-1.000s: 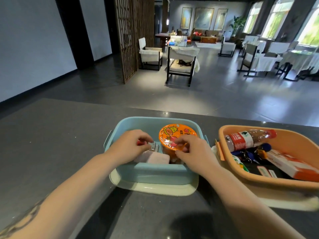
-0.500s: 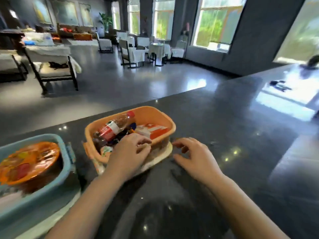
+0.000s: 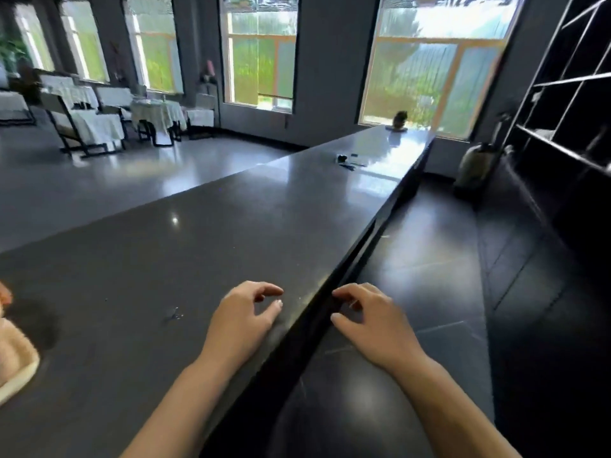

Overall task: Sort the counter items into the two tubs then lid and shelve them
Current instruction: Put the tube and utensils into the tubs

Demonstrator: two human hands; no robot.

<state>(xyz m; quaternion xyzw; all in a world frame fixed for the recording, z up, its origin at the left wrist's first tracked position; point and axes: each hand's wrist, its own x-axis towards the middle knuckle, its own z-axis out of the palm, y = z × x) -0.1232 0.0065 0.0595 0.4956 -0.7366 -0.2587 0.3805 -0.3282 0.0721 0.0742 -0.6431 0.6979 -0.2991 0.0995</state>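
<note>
Over counter [image 3: 198,242], empty hands [image 3: 243,314] half-curled.

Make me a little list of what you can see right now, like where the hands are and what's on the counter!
left hand: empty, fingers curled, over the counter
right hand: empty, past the counter edge, above the floor
tub: only a pale corner shows at the left edge
far end of counter: small dark things, too small to tell
shelves: dark, on the right

Counter [image 3: 205,239] dark grey, glossy w/ fine speckle. Lid [image 3: 16,368] at left edge cream. Shelves [image 3: 562,104] black.
</note>
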